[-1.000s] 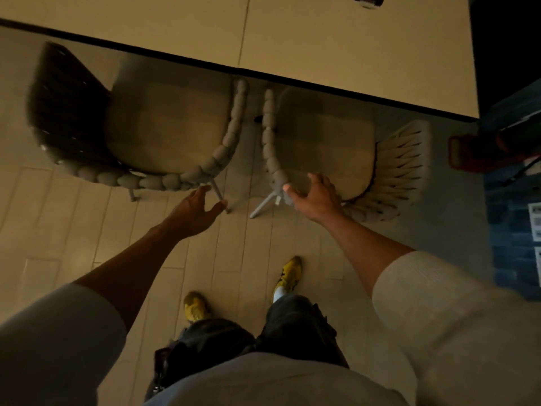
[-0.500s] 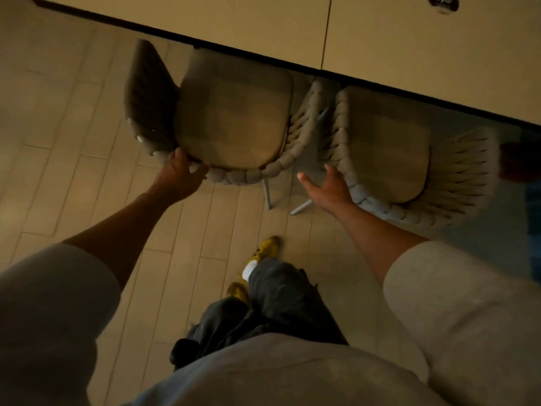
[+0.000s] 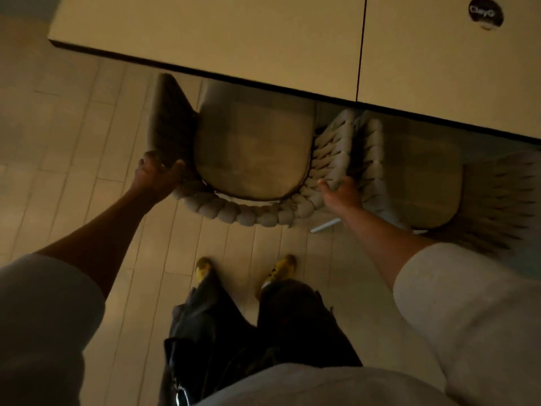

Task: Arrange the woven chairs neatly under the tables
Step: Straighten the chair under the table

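Two beige woven chairs stand side by side, partly under the pale table [image 3: 234, 39]. The left chair [image 3: 251, 153] has a braided backrest curving round its cushioned seat. My left hand [image 3: 159, 174] grips the left corner of that backrest. My right hand [image 3: 341, 193] holds the right side of the same backrest, where it touches the right chair [image 3: 421, 177]. The front of both seats is hidden beneath the table edge.
A second tabletop [image 3: 439, 60] adjoins on the right, carrying a round dark sticker [image 3: 485, 13]. A white chair leg [image 3: 325, 226] pokes out on the pale plank floor [image 3: 58, 142]. My yellow shoes [image 3: 279, 268] stand just behind the left chair.
I have stepped left and now face the left chair. My right hand left the right chair and took the right side of the left chair's backrest. The left hand keeps its grip on the left corner.
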Demonstrator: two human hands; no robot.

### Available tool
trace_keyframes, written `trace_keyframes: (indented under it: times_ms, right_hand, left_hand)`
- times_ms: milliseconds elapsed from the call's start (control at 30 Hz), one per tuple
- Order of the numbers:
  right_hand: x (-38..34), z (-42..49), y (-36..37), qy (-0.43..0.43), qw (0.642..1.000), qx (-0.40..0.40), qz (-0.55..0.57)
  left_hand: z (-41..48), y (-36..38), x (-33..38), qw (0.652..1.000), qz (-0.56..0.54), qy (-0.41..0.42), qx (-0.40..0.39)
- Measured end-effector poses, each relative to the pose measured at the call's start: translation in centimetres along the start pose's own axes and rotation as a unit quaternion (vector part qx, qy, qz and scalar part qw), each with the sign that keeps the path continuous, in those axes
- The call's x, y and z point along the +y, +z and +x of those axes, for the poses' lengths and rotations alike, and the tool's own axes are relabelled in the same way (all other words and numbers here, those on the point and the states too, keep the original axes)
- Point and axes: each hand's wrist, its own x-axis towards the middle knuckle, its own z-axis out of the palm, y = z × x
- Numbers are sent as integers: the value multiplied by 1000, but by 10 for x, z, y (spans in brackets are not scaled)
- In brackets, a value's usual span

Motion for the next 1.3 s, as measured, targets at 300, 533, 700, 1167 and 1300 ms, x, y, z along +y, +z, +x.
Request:
trace_keyframes:
  times_ms: [300,533,700,1167,1300]
  right_hand:
    - [-25,28,61,115,979,130,109]
    - [-16,29,88,124,974,160,103]
    - [-6,23,82,123,985,116,39]
    - [-1,13,87,104,986,81,107]
    - [-1,13,88,95,989,55,103]
  left_hand:
    - [98,-30,-16,998,7,27,-57]
    - [127,-6,-35,997,-36,31,-65]
    - [140,-14,-39,993,-93,-16,-70]
    - [124,-32,-69,996,-47,-7,-71]
    - [127,-33,-70,996,-41,17,-73]
